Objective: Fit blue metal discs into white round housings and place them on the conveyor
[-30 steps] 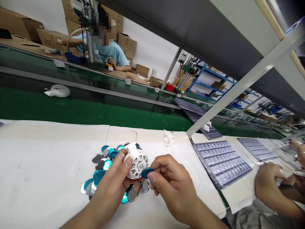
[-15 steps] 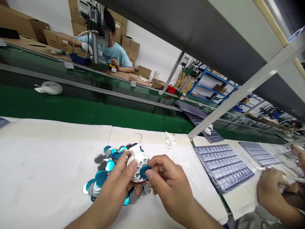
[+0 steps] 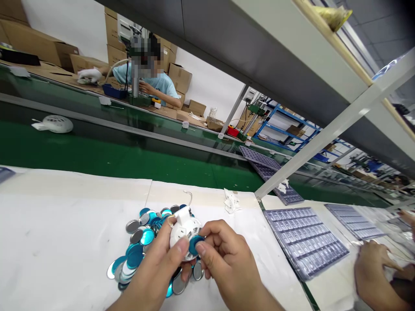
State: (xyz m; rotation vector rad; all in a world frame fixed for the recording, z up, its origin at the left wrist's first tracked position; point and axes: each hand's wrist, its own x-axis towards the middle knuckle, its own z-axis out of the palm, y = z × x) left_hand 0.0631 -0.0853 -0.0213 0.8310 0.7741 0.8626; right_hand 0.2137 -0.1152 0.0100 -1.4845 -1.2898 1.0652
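Observation:
A white plastic fan housing (image 3: 183,227) with vent slots and a thin cord loop is gripped in my left hand (image 3: 162,255). My right hand (image 3: 227,255) pinches a round blue disc (image 3: 195,245) between thumb and forefinger. That disc lies against the slotted front of the housing; whether it is seated there I cannot tell. Beneath and behind my hands spreads a pile of loose round discs (image 3: 134,257), some blue and some silver, partly hidden by my left hand and the housing.
Clear plastic trays (image 3: 306,242) stand to the right, beyond a slanted metal post (image 3: 311,151). On the green conveyor belt (image 3: 129,160) lies another white housing (image 3: 55,124). A crumpled white piece (image 3: 231,201) rests behind my right hand. Co-workers sit opposite and at far right.
The view has tilted, so the table appears slightly lower. Both hands keep their hold on the housing and disc. The white housing on the belt has shifted left; the opposite co-worker's gloved hand reached left.

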